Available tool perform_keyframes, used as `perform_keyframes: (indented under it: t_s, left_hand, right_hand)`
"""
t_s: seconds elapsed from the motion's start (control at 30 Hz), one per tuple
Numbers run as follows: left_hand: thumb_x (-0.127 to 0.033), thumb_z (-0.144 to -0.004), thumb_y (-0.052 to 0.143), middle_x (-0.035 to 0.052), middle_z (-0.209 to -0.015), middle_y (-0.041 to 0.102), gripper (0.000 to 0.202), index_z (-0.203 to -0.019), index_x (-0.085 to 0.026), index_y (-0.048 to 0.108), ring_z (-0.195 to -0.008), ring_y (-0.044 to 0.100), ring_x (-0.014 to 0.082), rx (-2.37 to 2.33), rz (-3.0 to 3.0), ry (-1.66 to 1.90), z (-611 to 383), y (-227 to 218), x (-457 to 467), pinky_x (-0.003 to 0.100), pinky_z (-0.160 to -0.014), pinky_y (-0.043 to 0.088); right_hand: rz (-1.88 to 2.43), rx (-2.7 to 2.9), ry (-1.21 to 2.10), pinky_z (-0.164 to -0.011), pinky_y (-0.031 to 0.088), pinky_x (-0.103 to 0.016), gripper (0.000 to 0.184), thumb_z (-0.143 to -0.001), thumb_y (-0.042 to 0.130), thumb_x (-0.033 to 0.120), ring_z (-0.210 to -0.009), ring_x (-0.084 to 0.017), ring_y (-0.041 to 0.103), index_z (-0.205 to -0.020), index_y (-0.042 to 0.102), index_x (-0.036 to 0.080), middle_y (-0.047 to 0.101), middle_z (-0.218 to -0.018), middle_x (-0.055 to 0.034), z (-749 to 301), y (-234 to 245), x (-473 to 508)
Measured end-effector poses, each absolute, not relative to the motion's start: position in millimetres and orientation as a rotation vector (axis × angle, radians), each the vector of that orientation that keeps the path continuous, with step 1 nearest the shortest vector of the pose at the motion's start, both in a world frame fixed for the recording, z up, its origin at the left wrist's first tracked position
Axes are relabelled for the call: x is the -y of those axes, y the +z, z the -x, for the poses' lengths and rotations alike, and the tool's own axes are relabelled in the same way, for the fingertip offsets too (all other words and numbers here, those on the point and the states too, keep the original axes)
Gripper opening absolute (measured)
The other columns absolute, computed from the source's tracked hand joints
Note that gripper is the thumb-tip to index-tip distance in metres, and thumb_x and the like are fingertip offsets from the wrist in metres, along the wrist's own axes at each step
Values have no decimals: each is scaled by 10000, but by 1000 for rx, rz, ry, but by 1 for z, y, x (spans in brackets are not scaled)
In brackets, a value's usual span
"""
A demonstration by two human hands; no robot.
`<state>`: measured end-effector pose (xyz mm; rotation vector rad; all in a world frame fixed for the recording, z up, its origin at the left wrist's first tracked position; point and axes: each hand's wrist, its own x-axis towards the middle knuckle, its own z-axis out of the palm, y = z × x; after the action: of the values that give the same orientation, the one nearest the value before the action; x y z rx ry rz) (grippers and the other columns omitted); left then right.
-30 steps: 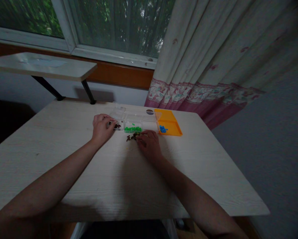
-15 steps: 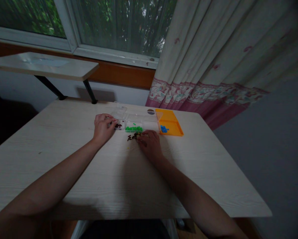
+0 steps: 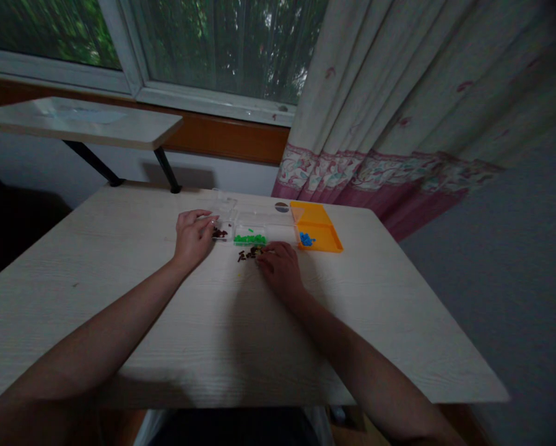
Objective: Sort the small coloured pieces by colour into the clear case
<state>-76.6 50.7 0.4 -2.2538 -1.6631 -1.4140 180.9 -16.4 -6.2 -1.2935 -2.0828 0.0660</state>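
My left hand (image 3: 193,240) is over the left edge of a small clear compartment box, its fingers slightly apart and no piece visible between them. Dark red bits (image 3: 220,233) lie in that box beside the fingertips. To the right, a clear box holds small green pieces (image 3: 250,240). In front of it, a loose pile of dark brown bits (image 3: 247,254) lies on the table. At the pile's right end my right hand (image 3: 282,266) rests with curled fingers drawn together; what they pinch is too small to make out.
An orange open case (image 3: 324,237) with small blue pieces (image 3: 306,240) stands right of the clear boxes. A dark round spot (image 3: 282,207) is behind them on the pale table (image 3: 189,347). A raised shelf (image 3: 120,127) stands at the back left, a curtain (image 3: 352,124) behind the right.
The fingers of my left hand have loosened from a pinch and lifted slightly at the box of dark red bits. My right hand stays at the brown pile, almost unmoved.
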Motion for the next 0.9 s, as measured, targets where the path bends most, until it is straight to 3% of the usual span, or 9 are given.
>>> perform_keyframes:
  t_s: [0.37,0.6,0.9]
  left_hand:
    - [-319,-979,449,74,-1042,637,300,-1097,-237,712,-1064,506,235,1456,2424,-1382,62,10,-36,435,-976,389]
    - [-334,-968,482,65,-1004,664,267,-1099,-249,699,-995,537,219,1115,2909,-1089,33,12,-13,406,-907,415]
    - [-284,-999,392,80,-914,637,286,-998,-179,658,-924,528,210,1056,2981,-1095,30,13,-10,379,-874,426]
  right_hand:
    - [1162,1915,173,-933,471,-424,95,-853,656,221,-984,-220,593,-850,750,235,705,-938,-61,-186,-4,10]
    - [1090,1930,148,-944,482,-414,99,-868,650,242,-1010,-211,596,-870,747,260,702,-948,-53,-182,-1,13]
    - [1071,1958,-24,-998,457,-408,99,-882,655,264,-1092,-214,572,-911,743,297,724,-963,-24,-175,4,21]
